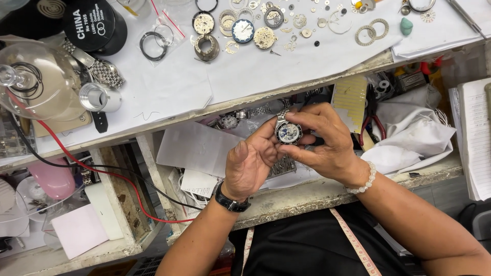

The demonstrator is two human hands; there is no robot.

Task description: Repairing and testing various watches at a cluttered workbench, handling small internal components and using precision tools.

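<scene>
Head-on from above: holding a wristwatch (288, 132) over the open drawer (327, 191), left hand (250, 163) cupping beneath, right hand (322, 140) curling closed round case and metal band. Seemingly inspecting or seating the dial; calling next for steady fingertip pressure without slipping.

Beside the watch (288, 132), showing a silver case with a blue-and-white dial, a black strap (231, 202) and white bead bracelet (365, 180) are circling the wrists. Above the watch, white paper (204, 76) is covering the counter; left, a red wire (92, 166) is trailing.
</scene>
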